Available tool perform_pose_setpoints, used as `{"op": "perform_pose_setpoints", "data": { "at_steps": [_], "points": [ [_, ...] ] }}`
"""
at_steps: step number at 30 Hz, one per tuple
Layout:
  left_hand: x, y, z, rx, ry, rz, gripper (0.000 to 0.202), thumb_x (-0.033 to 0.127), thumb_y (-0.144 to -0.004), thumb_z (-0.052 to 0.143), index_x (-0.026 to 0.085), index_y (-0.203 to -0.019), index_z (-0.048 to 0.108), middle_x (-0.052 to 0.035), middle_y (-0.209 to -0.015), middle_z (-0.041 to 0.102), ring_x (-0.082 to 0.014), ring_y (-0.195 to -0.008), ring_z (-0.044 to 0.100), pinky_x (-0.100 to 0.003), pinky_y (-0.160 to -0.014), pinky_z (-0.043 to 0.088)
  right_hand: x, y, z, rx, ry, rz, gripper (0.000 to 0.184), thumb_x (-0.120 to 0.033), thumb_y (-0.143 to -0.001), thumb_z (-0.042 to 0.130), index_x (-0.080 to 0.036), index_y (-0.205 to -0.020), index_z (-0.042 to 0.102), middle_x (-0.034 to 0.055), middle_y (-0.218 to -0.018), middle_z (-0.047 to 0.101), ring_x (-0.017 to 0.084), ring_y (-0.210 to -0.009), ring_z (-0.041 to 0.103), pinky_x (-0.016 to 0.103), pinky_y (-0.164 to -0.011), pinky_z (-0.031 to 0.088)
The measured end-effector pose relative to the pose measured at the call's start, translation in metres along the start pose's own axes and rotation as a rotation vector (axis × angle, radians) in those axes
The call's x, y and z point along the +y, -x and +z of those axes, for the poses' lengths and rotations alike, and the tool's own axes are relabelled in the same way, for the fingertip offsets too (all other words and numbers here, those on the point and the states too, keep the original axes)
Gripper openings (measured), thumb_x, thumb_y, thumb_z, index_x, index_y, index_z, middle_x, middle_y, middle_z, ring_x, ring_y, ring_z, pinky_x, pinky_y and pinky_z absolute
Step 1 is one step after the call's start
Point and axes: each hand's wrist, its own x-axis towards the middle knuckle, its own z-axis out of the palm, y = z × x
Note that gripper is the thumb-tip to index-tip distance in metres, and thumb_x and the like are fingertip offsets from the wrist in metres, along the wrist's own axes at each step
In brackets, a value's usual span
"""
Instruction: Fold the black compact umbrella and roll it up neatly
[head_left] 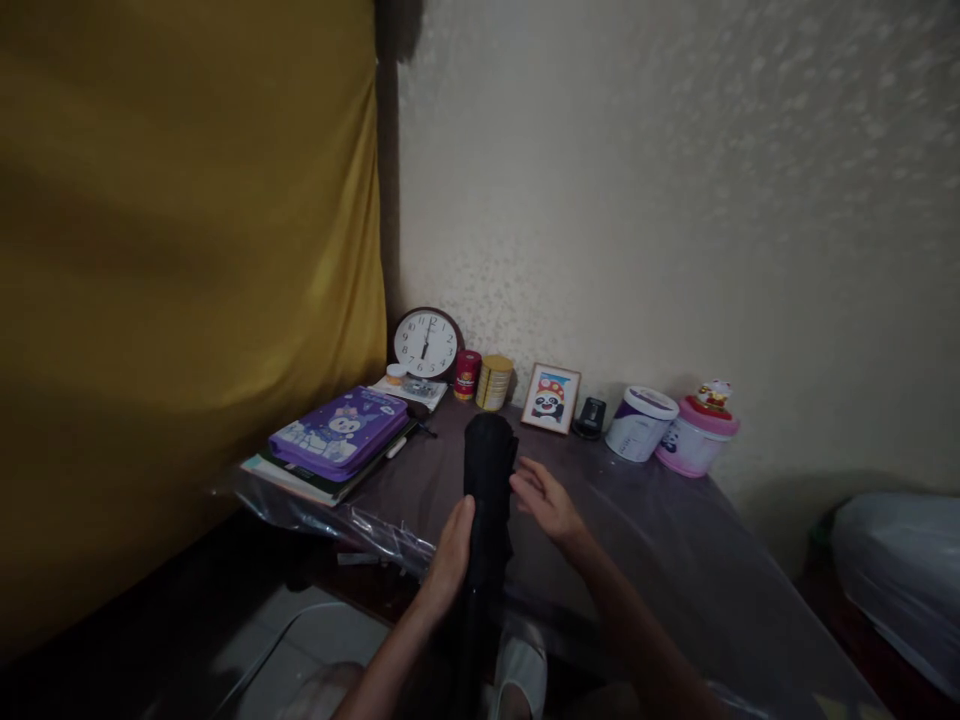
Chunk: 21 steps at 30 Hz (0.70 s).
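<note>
A folded black umbrella stands roughly upright in front of me, over the near edge of the table, its dark shaft running down toward my legs. My left hand grips it from the left, thumb along the side of the cloth; the other fingers are hidden behind it. To the right of the loose folds is my right hand, fingers stretched out and slightly apart, their tips close to the cloth. Whether those tips touch it I cannot tell.
Plastic film covers the dark table. On its left lie a purple case and books. Along the wall stand a clock, a red can, a yellow tin, a framed panda picture and two tubs. A yellow curtain hangs left.
</note>
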Motion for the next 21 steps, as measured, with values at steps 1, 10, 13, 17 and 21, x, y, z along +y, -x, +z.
{"op": "perform_pose_setpoints", "data": {
  "at_steps": [1,10,13,17,21],
  "points": [
    [-0.002,0.002,0.004,0.019,-0.021,0.046,0.040,0.044,-0.077,0.052,0.016,-0.106,0.056,-0.0077,-0.120,0.055,-0.0210,-0.122,0.038,-0.028,-0.098,0.029,0.000,0.001,0.004,-0.012,0.031,-0.039,0.054,-0.047,-0.073,0.055,-0.020,-0.118,0.043,0.0095,-0.111,0.058,0.021,-0.100,0.057,0.036,-0.082,0.047],
    [-0.021,0.018,0.017,-0.025,-0.396,0.182,0.055,0.048,-0.075,0.053,0.024,-0.123,0.044,-0.0091,-0.098,0.065,-0.0301,-0.097,0.057,-0.036,-0.088,0.034,-0.003,-0.001,0.014,0.239,0.224,-0.083,0.082,-0.046,-0.070,0.058,-0.015,-0.133,0.017,0.0157,-0.133,0.038,0.023,-0.123,0.037,0.041,-0.103,0.027],
    [-0.025,0.022,0.018,-0.021,-0.502,0.238,0.058,0.048,-0.074,0.054,0.024,-0.125,0.043,-0.0105,-0.102,0.063,-0.0310,-0.098,0.055,-0.036,-0.087,0.033,0.002,-0.008,0.010,0.341,0.030,-0.003,0.078,-0.046,-0.063,0.065,-0.016,-0.126,0.028,0.0128,-0.118,0.053,0.022,-0.108,0.052,0.038,-0.094,0.040],
    [-0.023,0.023,0.021,-0.078,-0.452,0.279,0.060,0.045,-0.070,0.060,0.024,-0.124,0.042,-0.0087,-0.111,0.059,-0.0270,-0.103,0.053,-0.034,-0.089,0.034,0.004,-0.012,0.003,0.419,-0.212,0.118,0.058,-0.042,-0.061,0.068,-0.018,-0.108,0.045,0.0082,-0.096,0.064,0.021,-0.083,0.063,0.033,-0.072,0.052],
    [-0.015,0.022,0.019,-0.241,-0.243,0.109,0.069,0.043,-0.068,0.064,0.023,-0.126,0.034,-0.0091,-0.110,0.057,-0.0226,-0.093,0.058,-0.031,-0.076,0.046,0.001,-0.012,-0.007,0.435,-0.434,0.133,0.046,-0.038,-0.061,0.069,-0.019,-0.100,0.052,0.0036,-0.083,0.067,0.020,-0.073,0.065,0.031,-0.066,0.054]
  ]
}}
